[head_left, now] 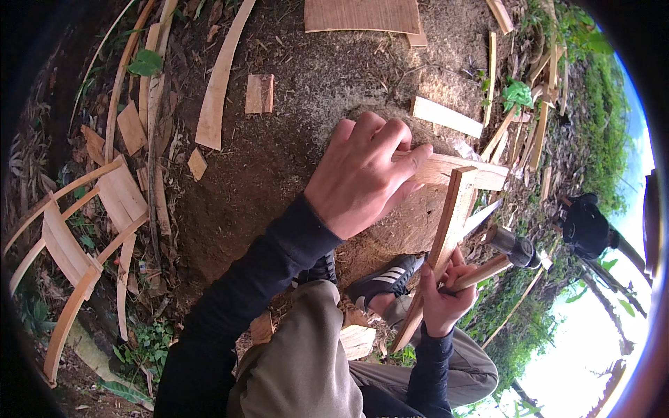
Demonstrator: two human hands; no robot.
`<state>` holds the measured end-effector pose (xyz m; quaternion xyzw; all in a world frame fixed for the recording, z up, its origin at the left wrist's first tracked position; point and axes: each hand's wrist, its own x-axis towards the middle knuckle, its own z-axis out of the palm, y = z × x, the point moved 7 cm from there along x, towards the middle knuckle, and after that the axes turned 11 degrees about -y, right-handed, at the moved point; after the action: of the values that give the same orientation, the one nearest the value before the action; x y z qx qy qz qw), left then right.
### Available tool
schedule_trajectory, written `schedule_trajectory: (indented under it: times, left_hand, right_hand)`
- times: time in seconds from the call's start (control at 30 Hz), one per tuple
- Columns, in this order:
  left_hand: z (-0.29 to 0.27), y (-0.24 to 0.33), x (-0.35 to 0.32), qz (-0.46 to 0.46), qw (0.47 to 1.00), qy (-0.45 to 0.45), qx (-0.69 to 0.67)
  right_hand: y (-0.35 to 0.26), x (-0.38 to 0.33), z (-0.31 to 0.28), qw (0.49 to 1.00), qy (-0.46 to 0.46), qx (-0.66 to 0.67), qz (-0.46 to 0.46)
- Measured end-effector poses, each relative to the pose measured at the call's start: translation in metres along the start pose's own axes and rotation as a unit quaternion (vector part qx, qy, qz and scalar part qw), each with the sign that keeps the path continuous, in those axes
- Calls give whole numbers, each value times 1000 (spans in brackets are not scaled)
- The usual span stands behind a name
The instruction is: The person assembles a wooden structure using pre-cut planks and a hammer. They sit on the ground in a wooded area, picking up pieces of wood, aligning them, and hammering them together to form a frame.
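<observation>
My left hand point(369, 174) is closed around the end of a short wooden slat point(453, 169), over a brown stone-like mound point(397, 216). A longer wooden strip point(449, 219) crosses this slat near its far end; a tiny dark point, perhaps a nail, shows by the crossing. Lower right, my right hand point(447, 294) grips the hammer point(481, 273) by its wooden handle, with fingers also against the long strip. The hammer's metal head point(512, 245) points up and right. A pale, pointed piece point(481, 217) shows behind the strip; its kind is unclear.
Wooden frames with slats point(70, 244) lie at left, beside long strips point(150, 90). A loose block point(259, 94), a pale slat point(446, 117) and a wide board point(362, 15) lie on the dirt ahead. A dark object point(585, 223) stands at right. My shoes point(387, 279) are below.
</observation>
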<state>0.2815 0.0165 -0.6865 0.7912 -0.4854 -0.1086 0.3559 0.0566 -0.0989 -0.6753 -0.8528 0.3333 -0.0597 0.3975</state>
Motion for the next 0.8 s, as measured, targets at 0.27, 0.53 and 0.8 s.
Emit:
schedule_trajectory:
  times: [0.27, 0.53, 0.8]
  left_hand:
    - [1, -1, 0, 1, 1000, 1, -2]
    - [0, -1, 0, -1, 1000, 0, -5]
    - [1, -2, 0, -3, 1000, -1, -7]
  right_hand:
    - [0, 0, -1, 1000, -6, 0, -6]
    - [-6, 2, 0, 999, 1, -19, -40]
    - [0, 2, 0, 1000, 3, 10, 3]
